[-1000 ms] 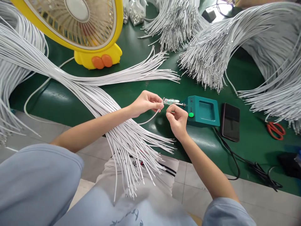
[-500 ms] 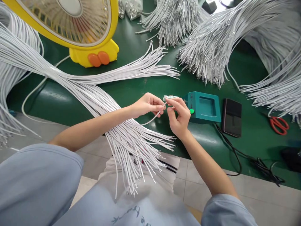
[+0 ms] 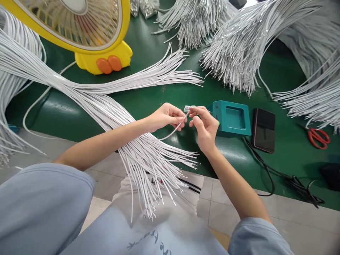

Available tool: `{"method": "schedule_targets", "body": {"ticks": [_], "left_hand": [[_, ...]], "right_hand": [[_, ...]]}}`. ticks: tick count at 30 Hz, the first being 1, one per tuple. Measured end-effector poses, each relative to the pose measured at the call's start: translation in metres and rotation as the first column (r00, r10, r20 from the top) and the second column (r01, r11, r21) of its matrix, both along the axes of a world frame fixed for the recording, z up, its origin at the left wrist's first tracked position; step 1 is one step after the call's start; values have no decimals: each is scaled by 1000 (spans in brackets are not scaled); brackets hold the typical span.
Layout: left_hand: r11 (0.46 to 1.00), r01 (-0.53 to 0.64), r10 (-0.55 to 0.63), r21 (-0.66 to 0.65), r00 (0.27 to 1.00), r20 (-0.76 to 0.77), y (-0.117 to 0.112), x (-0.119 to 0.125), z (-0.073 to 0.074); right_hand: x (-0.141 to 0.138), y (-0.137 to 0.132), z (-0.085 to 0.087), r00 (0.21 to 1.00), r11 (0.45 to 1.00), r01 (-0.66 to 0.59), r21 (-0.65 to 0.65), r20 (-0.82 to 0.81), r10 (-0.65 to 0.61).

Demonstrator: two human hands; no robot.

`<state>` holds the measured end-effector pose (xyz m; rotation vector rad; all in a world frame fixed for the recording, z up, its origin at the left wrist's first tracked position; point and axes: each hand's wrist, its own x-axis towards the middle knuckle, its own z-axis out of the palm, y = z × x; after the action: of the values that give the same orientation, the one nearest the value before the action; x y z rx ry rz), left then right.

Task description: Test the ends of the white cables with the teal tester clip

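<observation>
My left hand (image 3: 171, 117) pinches a single white cable (image 3: 171, 134) between thumb and fingers, close to its upper end. The cable's tail curves down and left under that hand. My right hand (image 3: 206, 128) is at the same upper end, its fingers bent and its fingertips on the cable; the exact grip is partly hidden. Just beyond the fingertips shows a small clear plug (image 3: 187, 108), and I cannot tell what it is joined to. Below my left forearm a thick bundle of white cables (image 3: 148, 156) hangs over the table edge.
A teal box (image 3: 233, 117) sits right of my right hand, then a phone (image 3: 264, 130) and red-handled scissors (image 3: 318, 138). A yellow fan (image 3: 106, 60) stands at the back left. More cable bundles (image 3: 233, 56) lie at the back right. A black cord (image 3: 265, 170) runs along the front.
My right hand has shifted slightly right, and its thumb has moved up nearer the index finger. My left hand keeps hold of the cable. The view has moved a little.
</observation>
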<state>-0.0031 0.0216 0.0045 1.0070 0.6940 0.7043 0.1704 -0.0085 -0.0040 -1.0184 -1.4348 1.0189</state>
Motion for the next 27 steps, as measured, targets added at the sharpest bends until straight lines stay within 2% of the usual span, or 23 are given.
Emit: {"method": "schedule_targets", "body": {"ticks": [3, 5, 11, 15, 20, 27], "left_hand": [[999, 19, -19, 42, 1000, -2, 0, 0, -1], [998, 23, -23, 59, 1000, 4, -1, 0, -1], [999, -6, 5, 43, 1000, 24, -3, 1, 2], [999, -35, 35, 41, 999, 9, -3, 2, 0], [999, -36, 36, 35, 999, 9, -1, 2, -4], [999, -40, 40, 9, 999, 24, -1, 1, -2]], "right_hand": [[-2, 3, 4, 986, 978, -101, -180, -152, 74], [-4, 5, 7, 973, 959, -140, -246, -213, 87], [-2, 7, 10, 976, 939, -149, -311, -199, 89], [0, 7, 9, 966, 913, -168, -370, -248, 78], [-1, 6, 10, 937, 882, -282, -377, -307, 169], [3, 7, 4, 988, 972, -94, -216, -138, 65]]}}
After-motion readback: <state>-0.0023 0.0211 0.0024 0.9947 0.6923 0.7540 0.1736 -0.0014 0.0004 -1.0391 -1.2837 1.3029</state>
